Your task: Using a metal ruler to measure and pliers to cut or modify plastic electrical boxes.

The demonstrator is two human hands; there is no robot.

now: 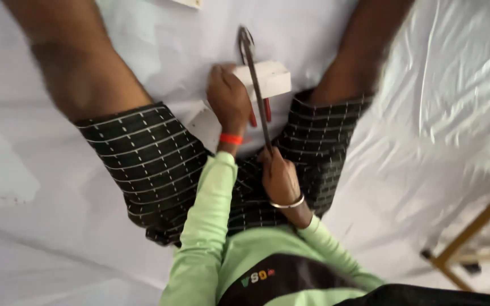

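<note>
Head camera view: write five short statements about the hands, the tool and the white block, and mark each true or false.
1. The left hand rests on the white rectangular block. True.
2. The right hand grips the lower end of the long dark metal tool. True.
3. The left wrist carries a blue band. False: the orange wristband is there.
4. The block sits on a wooden table. False: it lies on the white sheet, between the person's legs.
5. The right wrist bears a thin silver metal bangle. True.
</note>
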